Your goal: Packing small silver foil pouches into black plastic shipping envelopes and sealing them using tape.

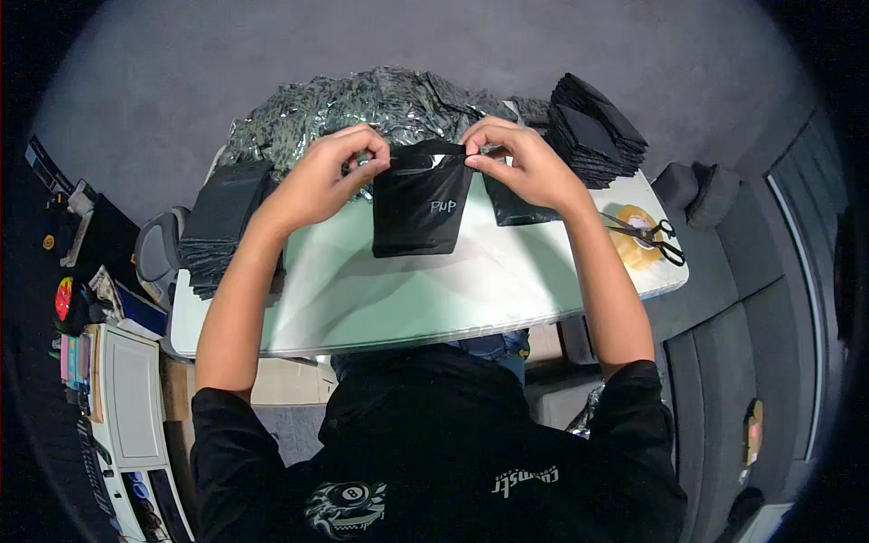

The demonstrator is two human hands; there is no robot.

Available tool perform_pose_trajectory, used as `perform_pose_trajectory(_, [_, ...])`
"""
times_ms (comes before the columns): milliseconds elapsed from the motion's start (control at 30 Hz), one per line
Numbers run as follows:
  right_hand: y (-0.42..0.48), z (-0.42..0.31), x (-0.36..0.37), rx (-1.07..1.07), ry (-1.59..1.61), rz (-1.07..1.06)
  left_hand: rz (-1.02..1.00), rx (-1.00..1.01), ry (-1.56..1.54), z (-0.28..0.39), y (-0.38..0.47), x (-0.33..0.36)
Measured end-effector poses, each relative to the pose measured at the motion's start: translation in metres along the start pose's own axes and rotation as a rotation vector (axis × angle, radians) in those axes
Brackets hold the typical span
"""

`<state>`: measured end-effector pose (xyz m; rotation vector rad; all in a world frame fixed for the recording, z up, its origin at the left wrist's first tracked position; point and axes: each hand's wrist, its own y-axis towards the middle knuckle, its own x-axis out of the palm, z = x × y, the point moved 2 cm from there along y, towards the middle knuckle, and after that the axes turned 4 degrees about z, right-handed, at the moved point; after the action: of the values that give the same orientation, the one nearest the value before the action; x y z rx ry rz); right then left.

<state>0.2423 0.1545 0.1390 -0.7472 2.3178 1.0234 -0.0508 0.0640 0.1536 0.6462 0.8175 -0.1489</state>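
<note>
A black plastic pouch (417, 210) with pale handwriting on its front hangs over the white table, in front of me. My left hand (343, 166) pinches its upper left corner between thumb and fingers. At the upper right corner, my right hand (516, 156) grips the pouch the same way. The pouch's top edge stretches between both hands, with a small white patch (438, 160) showing just below it. Partly hidden under my right hand and wrist lies another black pouch (516, 203) on the table.
Clear plastic-wrapped camouflage-patterned packets (366, 102) are heaped along the table's (421, 298) far side. Black pouches form a stack on the left (220, 210) and another stack at back right (594, 132). Scissors (652, 236) rest over a clear tape roll (631, 254) near the right edge.
</note>
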Motion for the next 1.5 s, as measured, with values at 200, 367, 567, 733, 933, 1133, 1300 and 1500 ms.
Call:
perform_pose_trajectory(200, [0.004, -0.007, -0.003, -0.053, -0.087, -0.034, 0.085, -0.029, -0.017, 0.005, 0.0, -0.008])
perform_pose_trajectory(367, [0.005, -0.014, -0.001, -0.031, -0.06, -0.001, 0.043, 0.045, -0.025, 0.002, -0.003, -0.007])
perform_pose_trajectory(567, [0.003, -0.007, -0.005, -0.083, -0.04, -0.01, 0.057, -0.001, -0.034, 0.003, 0.001, -0.003])
perform_pose_trajectory(733, [0.006, -0.006, 0.002, -0.035, -0.021, -0.023, 0.082, -0.032, -0.272, -0.009, 0.003, 0.004])
perform_pose_trajectory(933, [0.01, -0.006, 0.01, -0.052, -0.036, -0.074, -0.038, 0.117, 0.042, -0.013, 0.011, 0.032])
perform_pose_trajectory(1133, [0.004, -0.004, 0.007, -0.089, -0.064, -0.073, -0.001, 0.125, -0.034, -0.016, 0.013, 0.035])
perform_pose_trajectory(1300, [0.007, -0.006, 0.013, -0.143, -0.061, -0.081, -0.197, 0.126, 0.072, -0.006, 0.027, 0.036])
perform_pose_trajectory(1500, [0.003, -0.001, 0.013, -0.121, -0.073, -0.106, -0.119, 0.069, 0.071, -0.008, 0.019, 0.028])
